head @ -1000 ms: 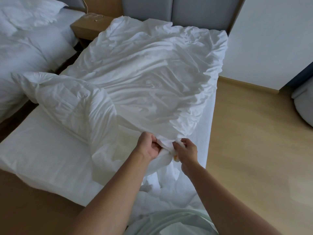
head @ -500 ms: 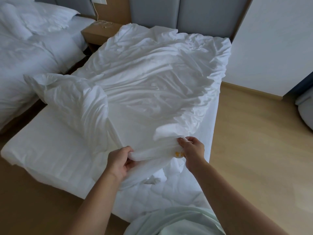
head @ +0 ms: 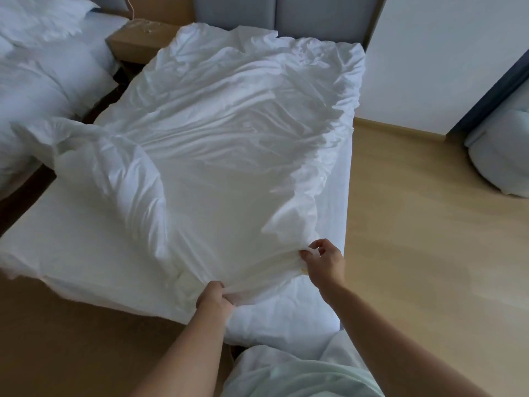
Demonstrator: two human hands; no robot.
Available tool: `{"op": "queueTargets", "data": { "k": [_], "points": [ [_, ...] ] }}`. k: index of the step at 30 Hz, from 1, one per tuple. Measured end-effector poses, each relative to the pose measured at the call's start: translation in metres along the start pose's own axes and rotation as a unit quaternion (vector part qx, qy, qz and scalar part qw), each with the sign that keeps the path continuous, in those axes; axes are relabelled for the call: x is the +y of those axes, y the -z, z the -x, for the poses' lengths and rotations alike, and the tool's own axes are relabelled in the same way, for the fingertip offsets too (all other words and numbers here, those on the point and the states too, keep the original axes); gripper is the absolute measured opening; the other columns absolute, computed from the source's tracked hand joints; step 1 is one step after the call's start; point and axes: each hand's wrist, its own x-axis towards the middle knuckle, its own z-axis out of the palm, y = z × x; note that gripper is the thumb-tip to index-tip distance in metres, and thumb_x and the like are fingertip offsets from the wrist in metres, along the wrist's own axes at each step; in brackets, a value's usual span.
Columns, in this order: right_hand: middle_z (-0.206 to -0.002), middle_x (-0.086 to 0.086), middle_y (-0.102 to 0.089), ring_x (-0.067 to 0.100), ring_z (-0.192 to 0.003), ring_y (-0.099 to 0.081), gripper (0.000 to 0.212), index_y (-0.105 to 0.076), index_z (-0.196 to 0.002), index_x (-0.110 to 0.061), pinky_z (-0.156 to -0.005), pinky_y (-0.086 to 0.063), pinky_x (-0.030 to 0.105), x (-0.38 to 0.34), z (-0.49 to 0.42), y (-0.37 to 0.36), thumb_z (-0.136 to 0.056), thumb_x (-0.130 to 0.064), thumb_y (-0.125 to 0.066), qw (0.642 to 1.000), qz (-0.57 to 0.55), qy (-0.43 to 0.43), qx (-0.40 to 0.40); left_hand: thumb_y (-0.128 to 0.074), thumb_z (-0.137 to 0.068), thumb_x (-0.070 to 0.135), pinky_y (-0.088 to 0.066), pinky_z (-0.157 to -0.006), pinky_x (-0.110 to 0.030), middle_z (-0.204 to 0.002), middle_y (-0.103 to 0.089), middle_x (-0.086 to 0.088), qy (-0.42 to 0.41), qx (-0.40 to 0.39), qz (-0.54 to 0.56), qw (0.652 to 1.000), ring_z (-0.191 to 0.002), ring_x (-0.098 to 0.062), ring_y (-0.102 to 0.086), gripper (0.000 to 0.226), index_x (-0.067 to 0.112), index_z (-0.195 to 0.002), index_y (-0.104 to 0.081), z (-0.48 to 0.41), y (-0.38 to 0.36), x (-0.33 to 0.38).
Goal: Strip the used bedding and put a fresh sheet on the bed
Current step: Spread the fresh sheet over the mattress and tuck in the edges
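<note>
A crumpled white sheet [head: 229, 133] lies spread over most of the bed, its near edge lifted off the mattress [head: 71, 242]. My left hand [head: 214, 299] grips that near edge at the foot of the bed. My right hand [head: 323, 260] pinches the same edge further right, near the bed's right corner, where a small yellow tag shows. A loose fold of the sheet bulges up at the left side of the bed. The bare white mattress shows at the near left and along the right side.
A second bed with white bedding [head: 43, 81] stands at the left, a wooden nightstand [head: 140, 41] between the beds. A grey headboard [head: 272, 12] is at the back. Wood floor [head: 429, 253] stretches right, with a white bundle [head: 503, 159] by the wall.
My hands have moved apart along the sheet's near edge, the left one toward me and the right one further right. The sheet now lies flatter and wider over the bed.
</note>
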Motion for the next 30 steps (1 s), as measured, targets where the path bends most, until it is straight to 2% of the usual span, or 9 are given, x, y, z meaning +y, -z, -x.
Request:
{"op": "queueTargets", "data": {
  "k": [4,7,12,15,17,20,23,26,30],
  "points": [
    [-0.078,-0.004,-0.059,0.014,-0.063,-0.056,0.012,-0.061,-0.083,-0.026,-0.043,-0.04,0.019,0.003,-0.008,0.021,-0.084,-0.025,-0.072,1.0,-0.015,0.011,0.005,-0.03,-0.092,-0.013,-0.054,-0.07,-0.031,-0.103,-0.063,-0.013,-0.041,-0.051,0.09,0.994,-0.076,-0.023,-0.057,0.032,-0.001,-0.1,-0.059,0.011,-0.022,0.009],
    [-0.079,0.001,-0.063,0.019,-0.068,-0.061,0.013,-0.061,-0.084,-0.02,-0.051,-0.045,0.026,0.009,-0.019,0.042,-0.083,-0.022,-0.074,0.997,-0.075,-0.025,0.011,-0.021,-0.09,-0.013,-0.057,-0.093,-0.035,-0.083,-0.066,-0.011,-0.056,-0.141,0.117,0.981,-0.078,-0.024,-0.061,0.041,0.002,-0.085,-0.059,0.047,-0.049,0.016],
    [-0.076,0.003,-0.063,0.022,-0.066,-0.063,0.018,-0.061,-0.079,-0.014,-0.06,-0.053,0.032,0.002,-0.036,0.051,-0.079,-0.014,-0.079,0.97,-0.219,-0.104,-0.031,-0.035,-0.084,-0.008,-0.062,-0.083,-0.044,-0.117,-0.071,-0.019,-0.158,-0.355,0.151,0.909,-0.102,-0.03,-0.072,0.046,-0.001,-0.114,-0.069,0.11,-0.071,0.031],
    [-0.077,0.002,-0.063,0.015,-0.06,-0.062,0.015,-0.062,-0.081,-0.015,-0.046,-0.048,0.021,0.0,-0.038,0.058,-0.079,-0.015,-0.077,0.977,-0.196,-0.071,-0.038,-0.036,-0.099,0.0,-0.059,-0.059,-0.023,-0.117,-0.068,-0.008,-0.158,-0.269,0.144,0.939,-0.072,-0.016,-0.073,0.031,0.008,-0.106,-0.064,0.104,-0.057,0.006],
    [-0.08,0.005,-0.064,0.011,-0.056,-0.062,0.013,-0.062,-0.083,-0.013,-0.042,-0.046,0.018,0.007,-0.039,0.066,-0.08,-0.014,-0.075,0.981,-0.183,-0.053,-0.045,-0.025,-0.105,0.0,-0.058,-0.073,-0.032,-0.118,-0.065,-0.007,-0.143,-0.203,0.117,0.962,-0.076,-0.02,-0.071,0.041,0.008,-0.1,-0.065,0.1,-0.057,-0.01],
    [-0.088,0.01,-0.065,0.022,-0.07,-0.064,0.015,-0.06,-0.087,-0.011,-0.056,-0.055,0.029,0.016,-0.043,0.076,-0.083,-0.01,-0.074,0.971,-0.211,-0.091,-0.064,-0.021,-0.1,-0.005,-0.062,-0.059,-0.044,-0.092,-0.076,-0.017,-0.141,-0.253,0.076,0.954,-0.074,-0.029,-0.075,0.056,0.001,-0.088,-0.075,0.116,-0.078,-0.01],
    [-0.094,0.011,-0.065,0.026,-0.081,-0.067,0.017,-0.059,-0.089,-0.008,-0.067,-0.06,0.036,0.01,-0.047,0.086,-0.084,-0.003,-0.075,0.938,-0.301,-0.149,-0.09,-0.03,-0.094,-0.005,-0.061,-0.08,-0.046,-0.109,-0.072,-0.021,-0.186,-0.32,0.04,0.928,-0.096,-0.033,-0.072,0.042,-0.003,-0.113,-0.067,0.139,-0.091,-0.008],
    [-0.097,0.014,-0.067,0.029,-0.088,-0.07,0.018,-0.062,-0.092,-0.007,-0.062,-0.06,0.033,-0.006,-0.051,0.096,-0.084,0.002,-0.074,0.921,-0.337,-0.164,-0.11,-0.025,-0.082,-0.01,-0.055,-0.095,-0.049,-0.116,-0.065,-0.022,-0.206,-0.249,0.094,0.942,-0.105,-0.039,-0.066,0.05,-0.008,-0.117,-0.061,0.134,-0.086,-0.014],
    [-0.097,0.015,-0.067,0.03,-0.086,-0.07,0.016,-0.066,-0.093,-0.006,-0.059,-0.061,0.03,-0.022,-0.05,0.094,-0.083,0.005,-0.072,0.928,-0.318,-0.142,-0.132,-0.055,-0.089,0.029,-0.047,-0.068,-0.029,-0.082,-0.054,-0.008,-0.142,-0.146,0.041,0.978,-0.071,-0.022,-0.054,0.016,0.013,-0.086,-0.057,0.13,-0.096,-0.057]
  ]
}}
